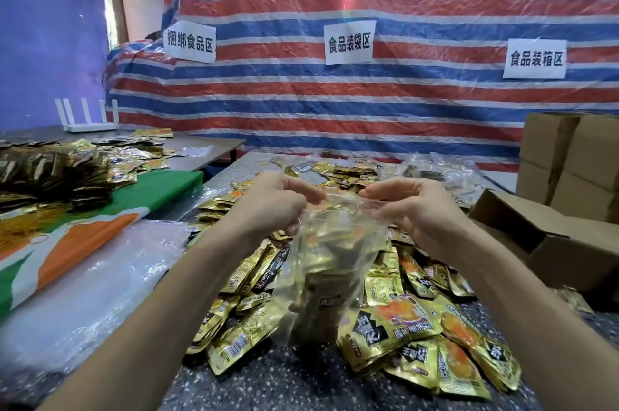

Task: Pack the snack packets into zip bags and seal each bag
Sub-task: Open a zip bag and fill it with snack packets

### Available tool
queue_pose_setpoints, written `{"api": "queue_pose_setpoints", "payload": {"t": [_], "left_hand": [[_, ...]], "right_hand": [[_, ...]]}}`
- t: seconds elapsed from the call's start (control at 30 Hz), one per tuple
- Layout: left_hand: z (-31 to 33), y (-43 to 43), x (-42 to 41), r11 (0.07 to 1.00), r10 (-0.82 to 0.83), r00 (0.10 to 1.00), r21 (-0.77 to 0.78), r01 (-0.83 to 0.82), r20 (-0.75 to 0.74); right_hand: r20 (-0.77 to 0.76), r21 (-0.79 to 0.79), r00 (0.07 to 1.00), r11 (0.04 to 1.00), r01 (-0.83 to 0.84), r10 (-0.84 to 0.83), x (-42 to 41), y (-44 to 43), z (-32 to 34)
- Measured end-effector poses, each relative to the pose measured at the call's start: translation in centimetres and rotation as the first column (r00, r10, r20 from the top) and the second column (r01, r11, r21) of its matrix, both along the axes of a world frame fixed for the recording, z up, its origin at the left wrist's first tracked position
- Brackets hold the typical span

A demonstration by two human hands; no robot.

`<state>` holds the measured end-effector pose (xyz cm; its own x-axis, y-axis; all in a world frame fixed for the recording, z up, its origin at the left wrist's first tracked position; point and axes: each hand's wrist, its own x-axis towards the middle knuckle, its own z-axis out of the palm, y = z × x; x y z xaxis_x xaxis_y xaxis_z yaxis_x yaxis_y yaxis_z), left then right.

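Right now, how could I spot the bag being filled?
Below the striped red-and-blue tarpaulin, a speckled table carries gold foil snack packets. Above them, the left hand and right hand pinch a clear plastic zip bag by its mouth; it alone hangs upright.

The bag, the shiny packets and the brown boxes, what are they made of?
The bag looks like thin clear plastic: it is see-through, crinkled and a bit glossy. The packets seem to be printed gold foil film that glints in the light. The boxes look like brown cardboard, plain and matte.

Left hand [278,201] and right hand [407,206] raised, pinching (fingers curled)
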<state>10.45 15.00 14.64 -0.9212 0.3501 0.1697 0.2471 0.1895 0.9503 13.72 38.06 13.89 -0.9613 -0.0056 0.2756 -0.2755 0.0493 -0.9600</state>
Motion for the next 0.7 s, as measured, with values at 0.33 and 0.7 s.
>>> {"api": "queue_pose_setpoints", "payload": {"t": [0.33, 0.7], "left_hand": [[-1.3, -1.4, -0.8, 0.999, -0.030, 1.000, -0.043, 0.030, -0.007], [-2.3, -1.5, -1.8, 0.999, -0.023, 1.000, 0.031, 0.023, 0.013]], "right_hand": [[0.053, 0.497, 0.993, 0.865, 0.062, -0.101, 1.4, 4.5, -7.0], [0.046, 0.999, 0.998, 0.023, -0.046, 0.033, 3.5, 2.6, -12.3]]}}
